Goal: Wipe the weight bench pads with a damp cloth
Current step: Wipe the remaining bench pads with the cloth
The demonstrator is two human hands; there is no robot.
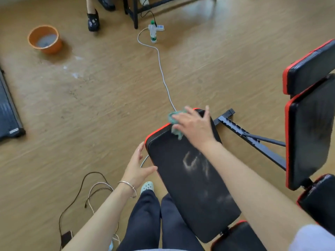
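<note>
The right hand [194,125] presses a green cloth [175,122] under spread, straight fingers on the far end of the black pad [190,187]. The left hand [138,167], fingers loose and wide, sits just beside its edge

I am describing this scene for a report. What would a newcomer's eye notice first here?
First, the right hand pressing a green cloth on the far end of the black, red-edged bench pad, with the left hand open at the pad's left edge. Then the whitish smears on the pad's middle, and the orange bucket on the floor at top left.
</note>
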